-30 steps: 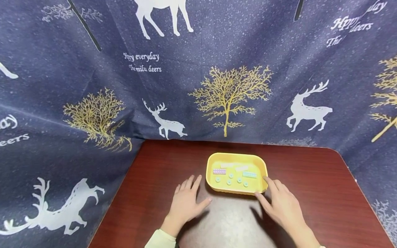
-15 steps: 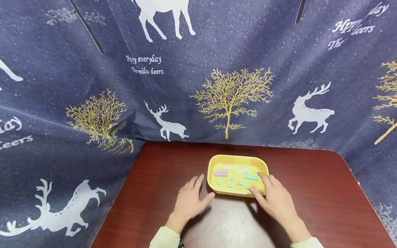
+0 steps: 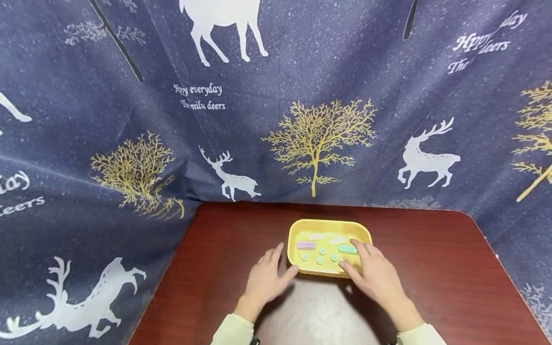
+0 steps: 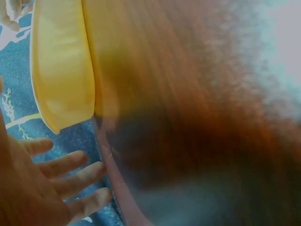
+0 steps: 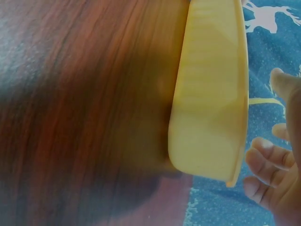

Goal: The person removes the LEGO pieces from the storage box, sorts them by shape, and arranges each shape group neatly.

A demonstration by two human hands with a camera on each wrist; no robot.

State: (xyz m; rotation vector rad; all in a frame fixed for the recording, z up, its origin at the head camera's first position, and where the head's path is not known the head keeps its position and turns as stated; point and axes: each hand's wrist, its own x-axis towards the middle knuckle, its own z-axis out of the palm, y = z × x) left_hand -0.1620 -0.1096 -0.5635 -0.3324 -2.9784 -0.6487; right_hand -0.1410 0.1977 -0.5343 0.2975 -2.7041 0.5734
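Note:
A shallow yellow plastic tray (image 3: 302, 224) stands on the table, holding small toy pieces. My left hand (image 3: 266, 281) lies along its left end, fingers spread, thumb tip right at the near left corner. Over the right end reaches my right hand (image 3: 380, 278), its thumb and forefinger apart with nothing between them. The forefinger is close to a teal studded brick (image 3: 346, 249); the thumb is near a small pale green ring (image 3: 334, 258). A purple studded brick (image 3: 306, 246) lies at the left. In the right wrist view the fingers hang loosely beside the tray wall (image 5: 211, 94).
Two whitish strips (image 3: 316, 236) lie toward the back of the tray, with several more small rings in front. The dark red wooden table (image 3: 233, 230) ends at a blue cloth (image 3: 276, 120) printed with deer and trees.
My right hand has moved left and inward, from the tray's right rim to over its right end. The left hand has shifted slightly toward the tray, its thumb now at the corner.

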